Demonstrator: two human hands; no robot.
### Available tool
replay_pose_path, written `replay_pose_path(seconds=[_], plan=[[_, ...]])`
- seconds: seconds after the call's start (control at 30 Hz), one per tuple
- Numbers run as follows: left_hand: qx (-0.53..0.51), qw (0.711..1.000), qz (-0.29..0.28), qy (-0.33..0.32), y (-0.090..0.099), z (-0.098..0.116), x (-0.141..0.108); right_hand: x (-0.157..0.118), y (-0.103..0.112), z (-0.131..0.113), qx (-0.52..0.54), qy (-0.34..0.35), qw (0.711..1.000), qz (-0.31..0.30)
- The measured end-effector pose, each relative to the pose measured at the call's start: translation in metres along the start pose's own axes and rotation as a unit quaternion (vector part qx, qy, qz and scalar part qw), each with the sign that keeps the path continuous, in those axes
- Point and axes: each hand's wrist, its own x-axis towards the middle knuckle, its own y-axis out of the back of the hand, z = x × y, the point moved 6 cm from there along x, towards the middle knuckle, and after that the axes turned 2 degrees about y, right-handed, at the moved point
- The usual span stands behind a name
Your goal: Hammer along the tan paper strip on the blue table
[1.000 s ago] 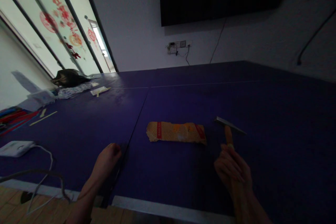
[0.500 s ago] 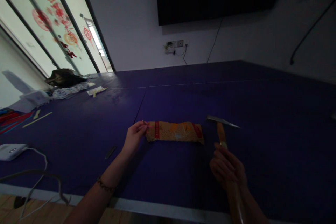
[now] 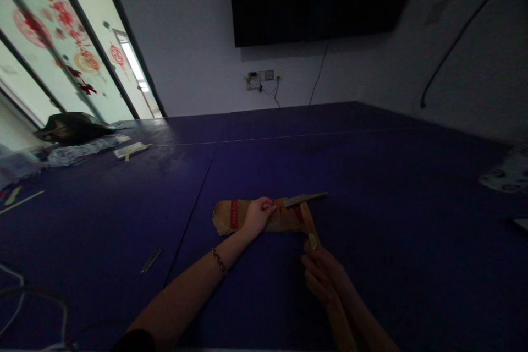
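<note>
A tan packet (image 3: 284,224) with red bands lies flat on the dark blue table (image 3: 391,220). My left hand (image 3: 259,215) is over the middle of it, thumb and fingers pinched together; what they hold, if anything, is too small to name. My right hand (image 3: 324,272) is wrapped round the wooden handle of a hammer (image 3: 306,198). The hammer's metal head hangs over the packet's right end, just right of my left fingertips.
Several thin dark pieces (image 3: 152,259) lie left of my left forearm. A white cable (image 3: 20,291) loops at the lower left. A dark bag (image 3: 74,127) and plastic wrapping (image 3: 82,149) sit at the back left. A patterned item (image 3: 507,173) is at the right edge.
My left hand has moved right, from the packet's left end to its middle. The hammer has come left, from beside the packet to over its right end. The view has turned right.
</note>
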Motion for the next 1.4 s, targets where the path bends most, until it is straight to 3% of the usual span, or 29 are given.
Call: replay_pose_path(seconds=[0.2,0.4,0.8,1.4], plan=[[0.061,0.998,0.003,-0.016,-0.002,-0.001,-0.005,0.001,0.006,0.008,-0.038,-0.030,0.998,0.041],[0.101,0.994,-0.003,-0.039,-0.003,0.002,-0.007,-0.001,0.002,0.006,-0.015,-0.058,0.998,0.023],[0.170,0.979,-0.001,-0.113,-0.005,0.014,-0.016,-0.005,0.006,0.005,-0.018,-0.064,0.997,0.048],[0.209,0.971,-0.002,-0.115,-0.007,0.019,-0.019,-0.004,0.002,0.002,-0.027,-0.060,0.997,0.033]])
